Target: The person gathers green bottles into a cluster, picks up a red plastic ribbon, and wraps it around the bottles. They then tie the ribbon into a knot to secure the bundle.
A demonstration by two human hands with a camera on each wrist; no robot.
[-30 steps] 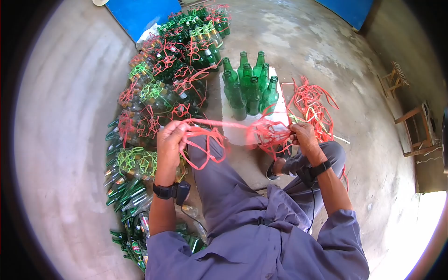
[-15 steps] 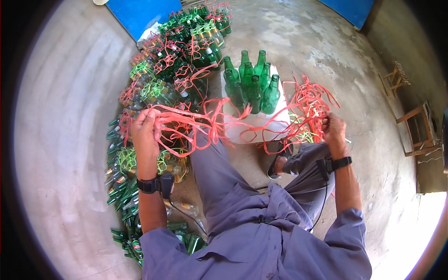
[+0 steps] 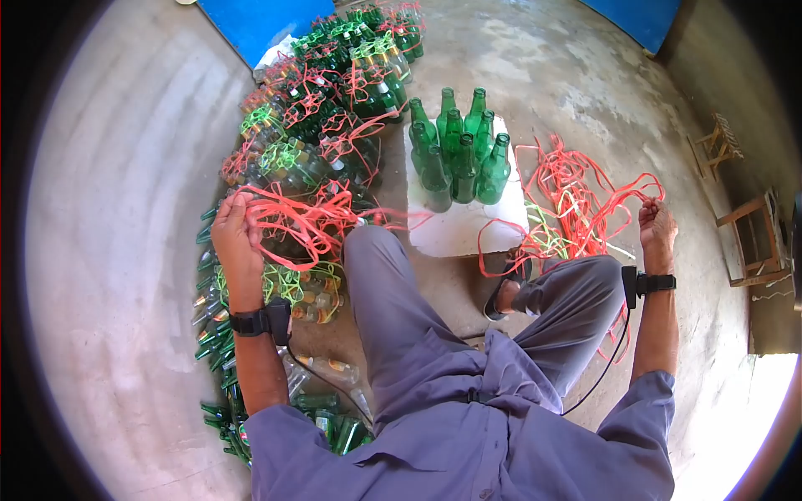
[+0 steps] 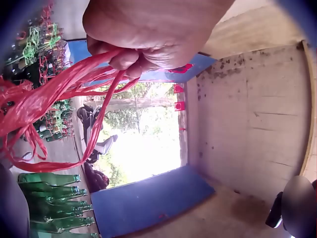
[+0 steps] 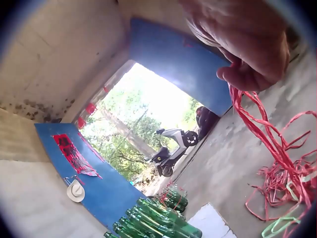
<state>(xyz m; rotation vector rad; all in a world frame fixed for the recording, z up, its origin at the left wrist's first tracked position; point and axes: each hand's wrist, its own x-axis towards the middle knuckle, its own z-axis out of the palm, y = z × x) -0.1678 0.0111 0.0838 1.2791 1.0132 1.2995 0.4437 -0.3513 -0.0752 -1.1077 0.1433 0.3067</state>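
Red plastic strapping (image 3: 301,219) is gripped in the left hand (image 3: 236,238), its loops spreading toward the knees. In the left wrist view the curled fingers of the left hand (image 4: 143,34) pinch the red strands (image 4: 54,94). Far to the right, the right hand (image 3: 658,230) holds other red strands (image 3: 614,199) that run down to a tangled red pile (image 3: 568,188). The right wrist view shows the right hand (image 5: 247,49) with red strands (image 5: 257,124) hanging from its curled fingers. Several green bottles (image 3: 465,163) stand upright on a white block (image 3: 451,234) between the hands.
Many bottles (image 3: 351,92) with red and green strapping line the left side, and loose bottles (image 3: 334,422) lie beside the left leg. Wooden stools (image 3: 752,242) stand at the right wall. A scooter (image 5: 173,148) is outside the doorway.
Both hands have moved apart, left hand leftward and right hand rightward. The red strapping that spanned between them is parted, most of it staying with the left hand; the right hand now lifts strands from the pile.
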